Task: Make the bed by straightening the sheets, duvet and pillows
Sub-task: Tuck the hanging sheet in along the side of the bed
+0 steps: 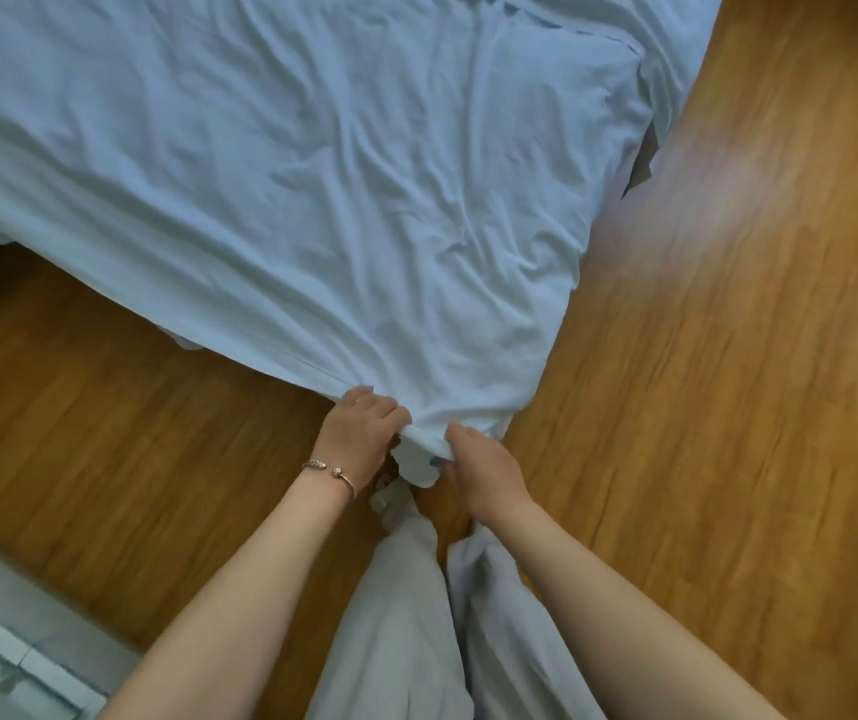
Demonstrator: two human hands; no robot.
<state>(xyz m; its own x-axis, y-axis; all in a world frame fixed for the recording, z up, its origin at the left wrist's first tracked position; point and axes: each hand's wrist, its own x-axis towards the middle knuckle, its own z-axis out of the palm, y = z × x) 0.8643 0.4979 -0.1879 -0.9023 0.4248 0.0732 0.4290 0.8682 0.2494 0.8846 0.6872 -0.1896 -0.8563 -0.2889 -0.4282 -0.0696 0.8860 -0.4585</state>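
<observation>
The duvet lay spread over the bed, its near corner hanging above the floor — left hand and right hand side by side on that corner.

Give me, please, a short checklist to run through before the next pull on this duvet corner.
1. Left hand grips the duvet corner: ok, fingers curled over the edge.
2. Right hand grips the same corner: ok, cloth bunched between the two hands.
3. Duvet lies flat: not ok, creases run across most of it.
4. Corner off the floor: ok, it hangs between the hands above the boards.
5. Far right edge is straight: not ok, a fold near the top right shows a dark gap.
6. Pillows in place: cannot tell, none in view.
</observation>
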